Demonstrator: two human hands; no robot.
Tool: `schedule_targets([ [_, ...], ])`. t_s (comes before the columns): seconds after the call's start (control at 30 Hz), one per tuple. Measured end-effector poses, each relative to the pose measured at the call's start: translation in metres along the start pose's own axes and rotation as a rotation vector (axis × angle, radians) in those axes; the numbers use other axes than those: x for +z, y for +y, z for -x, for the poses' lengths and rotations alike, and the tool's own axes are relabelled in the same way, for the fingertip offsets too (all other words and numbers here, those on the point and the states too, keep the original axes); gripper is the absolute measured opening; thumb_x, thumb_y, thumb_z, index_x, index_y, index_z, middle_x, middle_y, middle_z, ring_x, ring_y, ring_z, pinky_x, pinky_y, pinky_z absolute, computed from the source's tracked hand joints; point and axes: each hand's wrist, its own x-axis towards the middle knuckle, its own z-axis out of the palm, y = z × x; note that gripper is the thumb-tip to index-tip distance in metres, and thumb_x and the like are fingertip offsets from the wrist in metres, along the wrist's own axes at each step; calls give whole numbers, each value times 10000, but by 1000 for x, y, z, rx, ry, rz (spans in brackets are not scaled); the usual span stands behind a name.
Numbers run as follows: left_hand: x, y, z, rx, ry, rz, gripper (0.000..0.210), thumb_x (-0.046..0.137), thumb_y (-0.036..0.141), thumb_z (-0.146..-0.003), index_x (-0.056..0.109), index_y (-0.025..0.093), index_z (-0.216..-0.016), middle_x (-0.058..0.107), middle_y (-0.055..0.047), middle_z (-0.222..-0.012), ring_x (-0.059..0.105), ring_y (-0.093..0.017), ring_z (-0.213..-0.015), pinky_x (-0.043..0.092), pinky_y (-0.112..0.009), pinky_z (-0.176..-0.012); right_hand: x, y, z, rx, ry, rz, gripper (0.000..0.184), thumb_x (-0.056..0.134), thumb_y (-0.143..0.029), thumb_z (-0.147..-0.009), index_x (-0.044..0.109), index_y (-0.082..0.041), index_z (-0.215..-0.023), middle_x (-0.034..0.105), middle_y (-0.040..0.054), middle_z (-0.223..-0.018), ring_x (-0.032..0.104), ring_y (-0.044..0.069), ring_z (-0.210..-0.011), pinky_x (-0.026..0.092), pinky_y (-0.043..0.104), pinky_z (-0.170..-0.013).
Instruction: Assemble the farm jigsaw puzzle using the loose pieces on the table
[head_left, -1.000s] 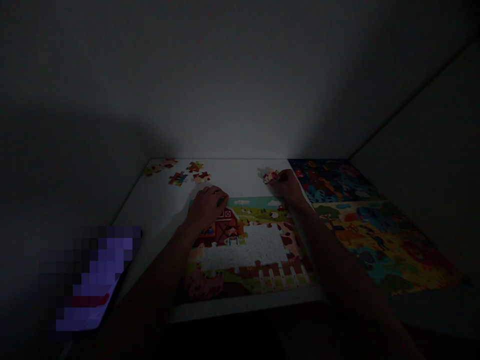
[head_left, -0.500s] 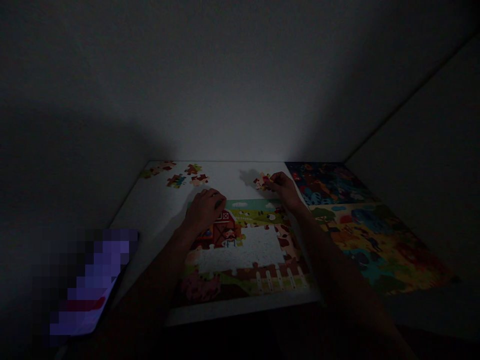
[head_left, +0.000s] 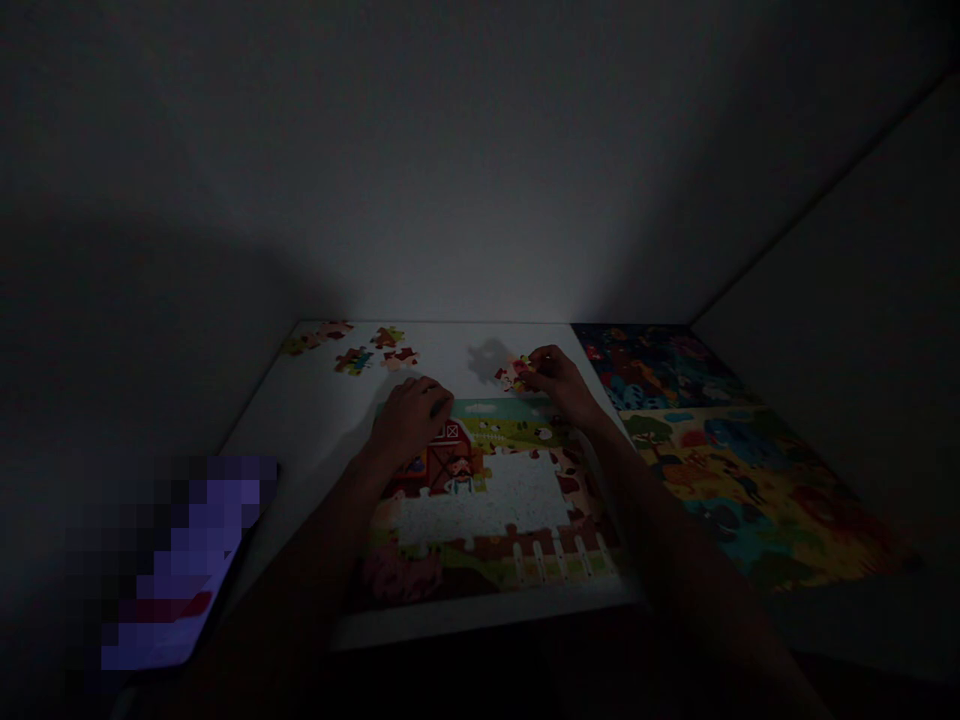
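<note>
A half-built farm puzzle (head_left: 487,490) with a red barn, a fence and an unfilled white middle lies on the white table (head_left: 315,420). My left hand (head_left: 409,418) rests palm down on its upper left corner, over the barn roof. My right hand (head_left: 555,380) pinches a small puzzle piece (head_left: 511,372) just above the puzzle's top edge, lifted slightly so its shadow falls on the table behind.
Several loose puzzle pieces (head_left: 371,352) lie at the table's far left. Two finished colourful puzzles (head_left: 712,450) cover the right side. A blurred purple object (head_left: 187,560) sits at the near left edge. A wall stands right behind the table; the room is dim.
My right hand has carried the puzzle piece leftward and nearer, from beside the right-hand puzzles to above the farm puzzle's top edge. My left hand has stayed on the barn corner.
</note>
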Motion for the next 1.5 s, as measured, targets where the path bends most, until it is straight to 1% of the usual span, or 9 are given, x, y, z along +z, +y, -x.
schedule_targets([
  [0.13, -1, 2, 1, 4, 3, -9, 248, 453, 289, -962, 687, 206, -966, 665, -68, -1063, 579, -239, -1023, 441, -426, -961, 2, -9, 4, 6, -43, 44, 445, 759, -417, -705, 566, -244, -1066, 618, -45, -736, 598, 147, -667, 455, 294, -633],
  [0.2, -2, 4, 1, 15, 1, -13, 233, 464, 279, -959, 685, 206, -963, 665, -69, -1054, 581, -238, -1017, 448, -416, -946, 3, -13, 6, 13, -78, 70, 452, 753, -420, -713, 592, -245, -1097, 622, -40, -741, 597, 148, -672, 453, 289, -623],
  [0.33, -1, 6, 2, 56, 6, 1, 211, 477, 279, -960, 678, 217, -987, 661, -61, -1056, 579, -226, -1013, 454, -394, -935, 10, -18, 11, 37, -149, 86, 423, 760, -435, -703, 608, -241, -1047, 636, -25, -753, 608, 154, -680, 455, 280, -598],
  [0.53, 0, 11, 3, 140, -11, 63, 236, 489, 308, -974, 654, 199, -1103, 655, -66, -1114, 566, -228, -1065, 440, -406, -983, 24, -21, 20, 98, -211, -21, 373, 772, -391, -694, 526, -237, -930, 643, -42, -725, 596, 133, -639, 457, 260, -594],
  [0.83, -4, 18, 5, 184, -35, 103, 230, 472, 278, -978, 634, 201, -1122, 650, -68, -1155, 561, -227, -1106, 451, -416, -1000, 29, -20, 22, 168, -247, -85, 404, 803, -346, -646, 471, -236, -848, 658, -42, -741, 614, 141, -671, 462, 262, -620],
  [0.97, -3, 18, 5, 190, -27, 114, 224, 449, 280, -987, 646, 208, -1062, 660, -63, -1135, 579, -221, -1087, 462, -417, -987, 27, -21, 23, 188, -289, -99, 417, 802, -333, -648, 468, -249, -884, 659, -42, -780, 608, 143, -676, 469, 266, -607],
  [1.17, -1, 18, 5, 199, -18, 125, 239, 428, 256, -996, 634, 210, -1108, 657, -64, -1134, 584, -212, -1084, 472, -403, -982, 26, -24, 25, 125, -374, 1, 471, 748, -262, -696, 562, -236, -1128, 594, -52, -734, 549, 117, -640, 430, 243, -582],
  [1.3, -1, 17, 5, 209, -12, 126, 244, 428, 241, -995, 631, 193, -1122, 659, -73, -1120, 588, -215, -1068, 480, -411, -970, 29, -23, 25, 113, -421, 25, 401, 728, -243, -712, 606, -216, -1093, 598, -33, -780, 548, 118, -671, 438, 254, -611],
  [1.5, -1, 18, 4, 196, -26, 122, 252, 437, 226, -983, 643, 216, -1129, 658, -70, -1117, 590, -215, -1063, 479, -411, -968, 29, -20, 25, 134, -431, 8, 405, 743, -260, -705, 595, -227, -1081, 614, -29, -810, 557, 126, -681, 449, 268, -629],
])
